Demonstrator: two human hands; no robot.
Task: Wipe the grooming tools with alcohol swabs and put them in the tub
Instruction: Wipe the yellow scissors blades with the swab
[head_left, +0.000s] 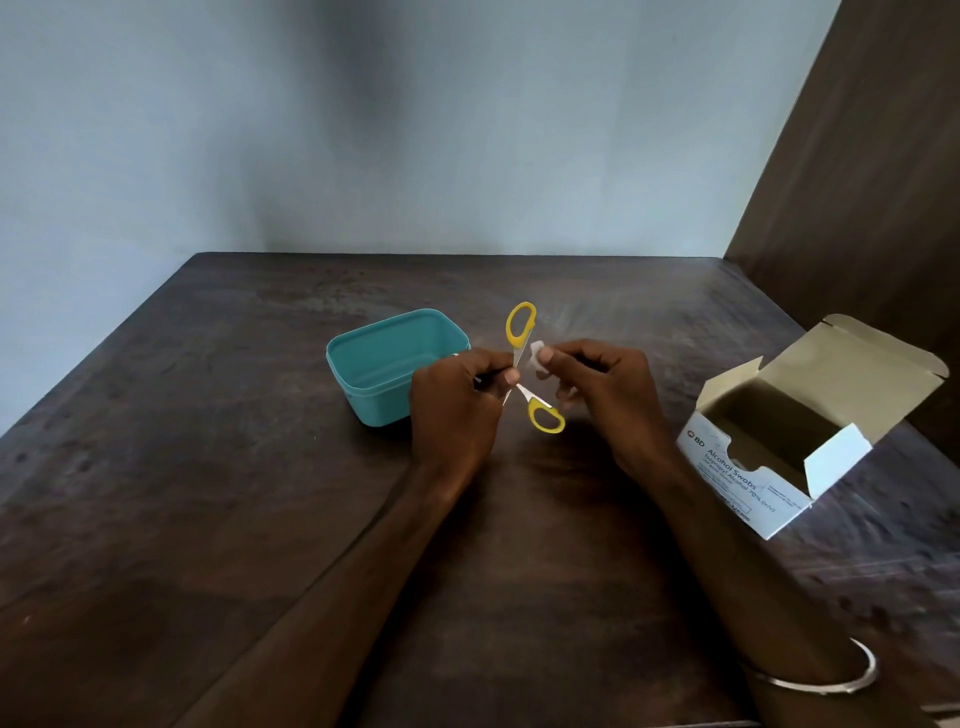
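Note:
Small scissors (521, 327) with yellow handles are held above the table, spread wide so one handle points up and the other down to the right. My left hand (457, 402) grips them at the pivot and blades, which it hides. My right hand (608, 387) pinches a small white alcohol swab (535, 358) against the upper arm of the scissors. The teal tub (387, 364) stands open on the table just behind and left of my left hand; what I see of its inside looks empty.
An open white alcohol swab box (779, 441), flap raised, lies on the dark wooden table (208, 467) at the right. A brown wooden panel (857, 182) rises behind it. A pale wall runs along the table's far edge.

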